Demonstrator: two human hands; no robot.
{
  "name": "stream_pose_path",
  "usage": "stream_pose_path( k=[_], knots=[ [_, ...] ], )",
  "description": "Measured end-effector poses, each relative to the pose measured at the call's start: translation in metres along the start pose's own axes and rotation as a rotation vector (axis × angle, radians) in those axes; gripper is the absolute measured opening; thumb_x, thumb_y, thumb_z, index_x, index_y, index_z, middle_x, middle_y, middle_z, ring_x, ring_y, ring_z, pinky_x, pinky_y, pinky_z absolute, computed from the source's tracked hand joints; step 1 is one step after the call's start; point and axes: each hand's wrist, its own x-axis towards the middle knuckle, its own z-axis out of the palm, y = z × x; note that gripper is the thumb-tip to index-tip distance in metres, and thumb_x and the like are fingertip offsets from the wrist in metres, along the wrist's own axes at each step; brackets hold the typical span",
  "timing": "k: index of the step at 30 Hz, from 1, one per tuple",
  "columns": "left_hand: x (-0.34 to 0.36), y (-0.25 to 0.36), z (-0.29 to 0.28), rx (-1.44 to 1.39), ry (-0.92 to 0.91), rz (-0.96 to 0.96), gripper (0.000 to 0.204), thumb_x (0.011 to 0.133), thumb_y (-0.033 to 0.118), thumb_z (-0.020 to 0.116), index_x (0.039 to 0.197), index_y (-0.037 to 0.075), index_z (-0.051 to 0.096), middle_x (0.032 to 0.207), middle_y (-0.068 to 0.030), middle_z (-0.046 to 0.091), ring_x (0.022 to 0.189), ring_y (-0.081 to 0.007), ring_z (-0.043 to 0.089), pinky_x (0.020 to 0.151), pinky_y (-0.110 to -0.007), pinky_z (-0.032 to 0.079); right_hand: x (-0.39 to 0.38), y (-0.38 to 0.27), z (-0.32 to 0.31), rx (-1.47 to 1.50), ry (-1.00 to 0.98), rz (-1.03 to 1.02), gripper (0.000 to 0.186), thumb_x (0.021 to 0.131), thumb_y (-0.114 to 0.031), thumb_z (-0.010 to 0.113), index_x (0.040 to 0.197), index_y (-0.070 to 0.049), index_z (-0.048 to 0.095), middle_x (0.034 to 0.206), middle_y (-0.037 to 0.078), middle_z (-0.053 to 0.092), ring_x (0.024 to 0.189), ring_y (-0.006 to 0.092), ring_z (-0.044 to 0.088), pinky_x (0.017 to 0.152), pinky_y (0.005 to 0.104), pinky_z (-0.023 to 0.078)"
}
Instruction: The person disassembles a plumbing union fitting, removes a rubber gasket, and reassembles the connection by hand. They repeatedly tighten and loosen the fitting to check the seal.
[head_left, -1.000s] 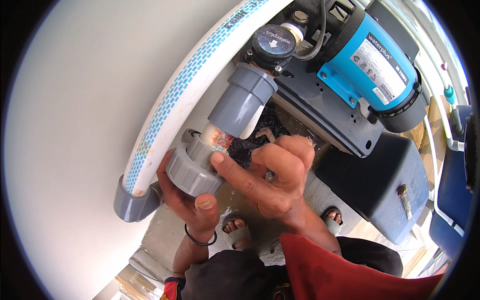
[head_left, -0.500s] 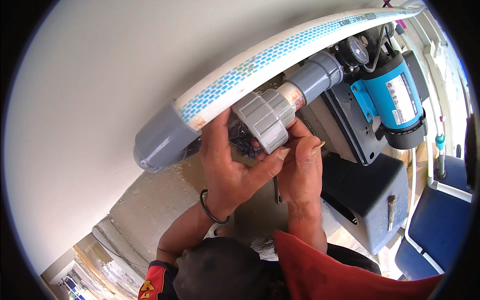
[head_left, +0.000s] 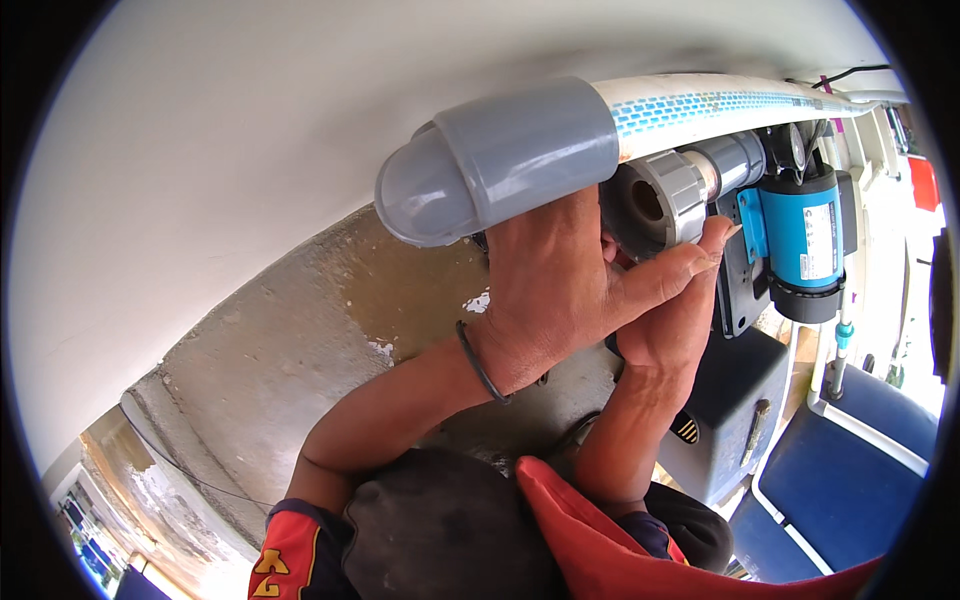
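Note:
A grey ribbed pipe union (head_left: pixel 682 190) sits on the short pipe from the pump, its open round end facing left. My left hand (head_left: pixel 550 290) is wrapped about its underside, thumb along the lower edge, other fingers mostly hidden behind the fitting and the elbow. Close beside it, my right hand (head_left: pixel 675 310) grips the union from below, with its thumb up against the rim; its other fingers are largely hidden. Just above my left hand is a large grey elbow (head_left: pixel 540 150) on the end of a white pipe (head_left: pixel 720 105) with a blue pattern.
To the right stands a blue motor pump (head_left: pixel 800 235) on a black bracket. Below it is a dark box (head_left: pixel 735 400) with a brush (head_left: pixel 757 430) on its side. A pale wall (head_left: pixel 200 180) curves along the left; wet concrete (head_left: pixel 300 330) lies beneath.
The view has shifted, and the elbow and union now appear farther right. The union's open end has come into sight. Both hands stay at the union.

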Motion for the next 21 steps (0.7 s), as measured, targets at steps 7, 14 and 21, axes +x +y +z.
stream_pose_path(
  k=[7,14,21],
  knots=[
    [-0.005,0.001,-0.001,-0.145,0.001,-0.001,0.086,0.065,0.032,0.087,0.134,-0.002,0.048,0.118,-0.0136,0.059,0.107,-0.0278,0.054,0.086,-0.040,0.045,0.001,0.004,-0.008,0.035,-0.063,0.010,0.073,0.098,-0.065,0.032,0.126,-0.001,0.053,0.096,0.013,0.066,0.081,0.0204,0.066,0.064,0.0302,0.055],
    [-0.002,-0.004,0.004,-0.216,0.066,0.069,0.076,0.065,0.029,0.083,0.128,0.000,0.052,0.109,-0.0156,0.061,0.096,-0.0341,0.061,0.084,-0.047,0.047,0.005,0.005,-0.003,0.155,-0.087,-0.035,0.064,0.098,-0.053,0.047,0.130,0.002,0.049,0.113,0.020,0.064,0.088,0.0287,0.069,0.075,0.0357,0.059],
    [0.003,-0.008,0.000,-0.126,0.016,0.065,0.078,0.061,0.030,0.087,0.124,-0.002,0.054,0.105,-0.0144,0.066,0.092,-0.0278,0.067,0.080,-0.039,0.052,0.012,0.006,-0.016,0.127,-0.235,0.009,0.071,0.096,-0.058,0.048,0.126,0.006,0.052,0.107,0.021,0.066,0.087,0.0279,0.069,0.076,0.0363,0.058]
  ],
)
